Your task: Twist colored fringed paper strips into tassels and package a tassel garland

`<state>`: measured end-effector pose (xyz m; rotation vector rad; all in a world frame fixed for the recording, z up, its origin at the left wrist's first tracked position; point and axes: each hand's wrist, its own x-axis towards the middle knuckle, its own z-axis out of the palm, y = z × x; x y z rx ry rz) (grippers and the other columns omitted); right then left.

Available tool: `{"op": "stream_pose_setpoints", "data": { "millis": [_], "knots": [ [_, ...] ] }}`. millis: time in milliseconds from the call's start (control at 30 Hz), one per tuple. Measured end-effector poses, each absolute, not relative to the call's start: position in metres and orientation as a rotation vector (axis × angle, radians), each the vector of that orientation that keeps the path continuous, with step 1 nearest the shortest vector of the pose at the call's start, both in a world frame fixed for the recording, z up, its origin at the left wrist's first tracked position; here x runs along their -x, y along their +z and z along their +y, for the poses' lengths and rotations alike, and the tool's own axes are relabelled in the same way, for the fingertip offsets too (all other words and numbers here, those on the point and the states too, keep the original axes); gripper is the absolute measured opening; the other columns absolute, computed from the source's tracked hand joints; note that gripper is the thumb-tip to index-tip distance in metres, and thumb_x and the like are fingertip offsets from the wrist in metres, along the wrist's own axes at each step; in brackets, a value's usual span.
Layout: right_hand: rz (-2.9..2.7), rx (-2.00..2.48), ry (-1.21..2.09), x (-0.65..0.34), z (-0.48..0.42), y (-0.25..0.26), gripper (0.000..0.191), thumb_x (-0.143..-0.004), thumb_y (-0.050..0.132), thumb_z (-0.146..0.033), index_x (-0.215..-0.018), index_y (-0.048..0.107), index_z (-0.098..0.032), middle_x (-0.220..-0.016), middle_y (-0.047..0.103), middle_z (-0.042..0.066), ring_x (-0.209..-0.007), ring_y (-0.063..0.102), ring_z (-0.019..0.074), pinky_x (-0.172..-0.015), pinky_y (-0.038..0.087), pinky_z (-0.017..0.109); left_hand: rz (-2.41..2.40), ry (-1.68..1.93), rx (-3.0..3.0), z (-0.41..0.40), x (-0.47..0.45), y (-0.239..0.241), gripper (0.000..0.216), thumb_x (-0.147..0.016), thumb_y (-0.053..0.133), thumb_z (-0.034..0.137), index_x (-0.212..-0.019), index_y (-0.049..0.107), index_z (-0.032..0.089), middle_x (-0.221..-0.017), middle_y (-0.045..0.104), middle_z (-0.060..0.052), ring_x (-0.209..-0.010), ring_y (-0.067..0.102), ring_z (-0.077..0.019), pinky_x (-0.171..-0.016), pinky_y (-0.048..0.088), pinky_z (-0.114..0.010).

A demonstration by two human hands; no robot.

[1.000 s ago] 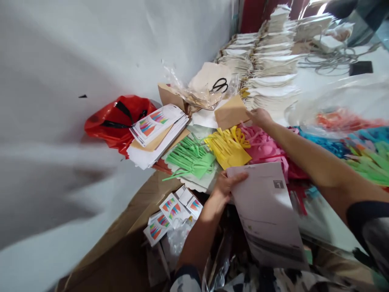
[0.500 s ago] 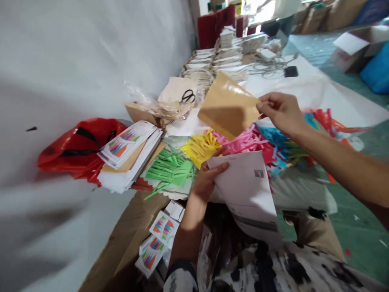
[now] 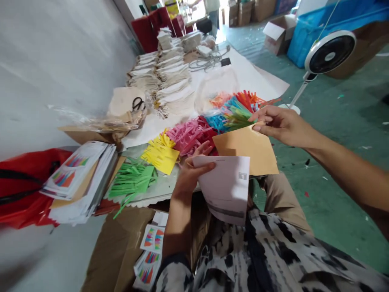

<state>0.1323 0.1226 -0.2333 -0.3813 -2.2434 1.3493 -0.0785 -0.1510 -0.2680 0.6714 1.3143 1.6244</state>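
My left hand [image 3: 190,174] pinches the upper left edge of a white printed sheet [image 3: 226,188], which hangs in front of my lap. Between the thumb and fingers of my right hand [image 3: 276,125] is the top edge of a tan paper sheet [image 3: 252,148]. Its lower left part goes behind the white sheet. Beyond my hands lie bundles of cut paper strips: green [image 3: 133,180], yellow [image 3: 161,152], pink [image 3: 191,134], blue [image 3: 216,122] and orange-red [image 3: 247,99].
Printed cards and papers [image 3: 80,174] are stacked at the left by a red bag [image 3: 21,182]. Black-handled scissors [image 3: 138,104] lie behind. Piles of white paper bundles [image 3: 174,77] fill the table's far side. A white fan [image 3: 330,56] stands on the floor at the right.
The tan sheet has come down from above the strips to beside the white sheet, still in my right hand. My view has turned right, bringing the fan into sight.
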Motion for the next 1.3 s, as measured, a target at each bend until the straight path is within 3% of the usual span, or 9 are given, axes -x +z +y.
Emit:
{"op": "stream_pose_setpoints", "data": {
  "millis": [167,300,400,500,567,667,900,1067,1300],
  "knots": [
    [-2.247,0.367,1.422,-0.152,0.124,-0.243,0.040,-0.094,0.083,-0.065,-0.110,0.077,-0.029,-0.082,0.068,-0.001,-0.071,0.057,0.0172,-0.063,0.044,0.033,1.452,1.586,-1.065,-0.108,0.059,-0.273,0.023,-0.082,0.100,0.041,-0.095,0.090,0.026,-0.177,0.053,-0.005,-0.169,0.042,-0.0355,-0.137,0.042,-0.054],
    [-2.248,0.340,1.385,-0.166,0.131,-0.250,0.033,-0.094,0.086,-0.059,-0.100,0.078,-0.027,-0.082,0.071,-0.002,-0.072,0.060,0.0148,-0.064,0.045,0.031,1.469,1.506,-1.368,-0.084,0.054,-0.271,0.021,-0.082,0.101,0.043,-0.084,0.089,0.026,-0.182,0.044,-0.001,-0.172,0.036,-0.0348,-0.144,0.029,-0.054],
    [-2.276,0.321,1.437,-0.174,0.135,-0.257,0.033,-0.096,0.085,-0.059,-0.099,0.077,-0.026,-0.080,0.075,-0.002,-0.073,0.065,0.0152,-0.066,0.049,0.030,1.340,1.346,-1.397,-0.066,0.046,-0.271,0.026,-0.078,0.103,0.045,-0.080,0.088,0.023,-0.168,0.062,-0.009,-0.156,0.057,-0.0355,-0.132,0.044,-0.050],
    [-2.285,0.326,1.325,-0.179,0.138,-0.265,0.032,-0.098,0.083,-0.059,-0.102,0.080,-0.027,-0.088,0.081,0.000,-0.075,0.072,0.0163,-0.068,0.054,0.031,1.264,1.258,-1.180,-0.052,0.037,-0.277,0.036,-0.070,0.106,0.047,-0.082,0.087,0.018,-0.136,0.078,-0.011,-0.113,0.075,-0.0257,-0.097,0.060,-0.035],
    [-2.320,0.308,1.144,-0.181,0.140,-0.272,0.029,-0.101,0.080,-0.058,-0.103,0.082,-0.029,-0.093,0.084,0.000,-0.075,0.073,0.0166,-0.069,0.055,0.031,1.259,1.251,-1.021,-0.045,0.034,-0.283,0.042,-0.064,0.108,0.045,-0.090,0.088,0.018,-0.116,0.081,-0.007,-0.090,0.072,-0.0170,-0.078,0.055,-0.027],
    [-2.361,0.217,0.910,-0.183,0.143,-0.286,0.027,-0.108,0.071,-0.055,-0.103,0.085,-0.032,-0.099,0.087,0.000,-0.076,0.077,0.0168,-0.070,0.056,0.031,1.254,1.223,-0.885,-0.040,0.034,-0.291,0.050,-0.059,0.110,0.042,-0.097,0.089,0.018,-0.093,0.079,-0.002,-0.074,0.066,-0.0126,-0.068,0.050,-0.024],
    [-2.333,0.171,0.712,-0.182,0.145,-0.313,0.021,-0.109,0.073,-0.040,-0.124,0.083,-0.030,-0.107,0.088,0.001,-0.082,0.082,0.0170,-0.074,0.061,0.029,1.272,1.186,-0.774,-0.042,0.036,-0.299,0.057,-0.059,0.110,0.044,-0.105,0.090,0.017,-0.085,0.079,-0.002,-0.070,0.067,-0.0136,-0.065,0.050,-0.024],
    [-2.352,0.145,0.655,-0.182,0.149,-0.324,0.017,-0.110,0.070,-0.039,-0.113,0.085,-0.033,-0.112,0.088,0.001,-0.098,0.084,0.0208,-0.084,0.064,0.033,1.283,1.192,-0.778,-0.042,0.035,-0.310,0.050,-0.063,0.109,0.045,-0.099,0.090,0.016,-0.084,0.079,-0.002,-0.070,0.066,-0.0131,-0.065,0.049,-0.023],
    [-2.357,0.303,0.724,-0.182,0.149,-0.326,0.023,-0.111,0.063,-0.045,-0.103,0.074,-0.026,-0.090,0.078,0.003,-0.078,0.072,0.0200,-0.072,0.054,0.034,1.241,1.132,-0.786,-0.044,0.034,-0.313,0.055,-0.064,0.108,0.045,-0.108,0.089,0.017,-0.104,0.080,-0.006,-0.082,0.069,-0.0156,-0.072,0.053,-0.024]
  ]
}}
